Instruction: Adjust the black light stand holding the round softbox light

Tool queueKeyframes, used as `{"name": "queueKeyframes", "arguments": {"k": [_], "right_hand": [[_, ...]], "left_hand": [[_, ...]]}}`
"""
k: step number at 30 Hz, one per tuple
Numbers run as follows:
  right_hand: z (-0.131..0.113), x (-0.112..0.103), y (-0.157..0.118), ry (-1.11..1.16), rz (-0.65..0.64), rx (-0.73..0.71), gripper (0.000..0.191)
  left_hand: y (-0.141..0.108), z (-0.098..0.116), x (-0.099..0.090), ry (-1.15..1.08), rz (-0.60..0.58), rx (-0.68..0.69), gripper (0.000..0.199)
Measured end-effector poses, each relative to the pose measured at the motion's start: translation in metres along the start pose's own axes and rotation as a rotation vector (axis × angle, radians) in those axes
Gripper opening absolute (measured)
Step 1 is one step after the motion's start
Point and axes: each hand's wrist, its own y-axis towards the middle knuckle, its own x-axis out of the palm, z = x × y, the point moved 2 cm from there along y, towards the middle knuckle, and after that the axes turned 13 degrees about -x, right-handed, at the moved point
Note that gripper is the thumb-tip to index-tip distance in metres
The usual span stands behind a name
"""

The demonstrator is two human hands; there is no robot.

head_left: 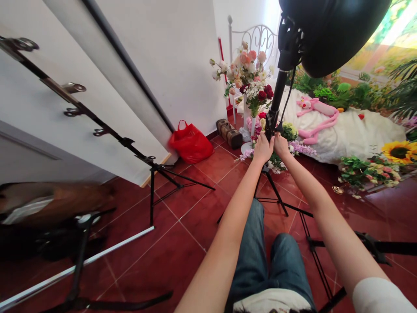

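A black light stand [277,93] rises in front of me, with a large black lamp head [335,32] on top and a cable hanging beside its pole. My left hand [263,149] is closed round the left side of the pole at a clamp. On the right side of the same stand, my right hand [280,145] is closed, its fingers partly hidden behind the pole. The stand's legs [276,191] spread on the red tiled floor below my hands.
Flowers [249,65] stand behind the pole. A pink plush toy [319,115] lies on white cloth [355,134]. A red bag [190,143], another black stand [152,167] and a white pole [114,248] are left. More stand legs [329,243] lie right.
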Motion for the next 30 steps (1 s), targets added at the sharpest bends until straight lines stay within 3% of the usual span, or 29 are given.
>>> {"name": "queueKeyframes", "arguments": {"k": [3, 10, 13, 17, 20, 22, 26, 30], "right_hand": [[0.001, 0.006, -0.010, 0.050, 0.010, 0.108, 0.047], [0.021, -0.022, -0.021, 0.069, 0.095, -0.188, 0.048], [0.019, -0.025, -0.030, 0.080, 0.159, -0.210, 0.045], [0.012, -0.014, -0.056, 0.150, 0.216, -0.214, 0.047], [0.013, -0.008, -0.074, 0.225, 0.226, -0.199, 0.034], [0.012, -0.012, -0.078, 0.339, 0.310, -0.185, 0.029], [-0.005, -0.032, -0.058, 0.511, 0.507, -0.183, 0.041], [-0.032, -0.039, -0.017, 0.488, 0.488, -0.057, 0.051]], "left_hand": [[0.000, -0.001, 0.001, -0.006, 0.000, -0.010, 0.058], [0.001, -0.001, 0.003, 0.026, 0.017, -0.007, 0.056], [0.001, 0.000, 0.002, 0.082, 0.030, -0.015, 0.054], [0.000, 0.002, 0.000, 0.144, 0.034, -0.018, 0.052], [0.000, 0.003, -0.001, 0.145, 0.039, -0.001, 0.052], [0.000, 0.002, -0.001, 0.131, 0.045, 0.011, 0.051], [0.000, 0.000, 0.001, 0.091, 0.050, 0.002, 0.048], [0.003, -0.005, 0.002, 0.040, 0.019, 0.003, 0.045]]}}
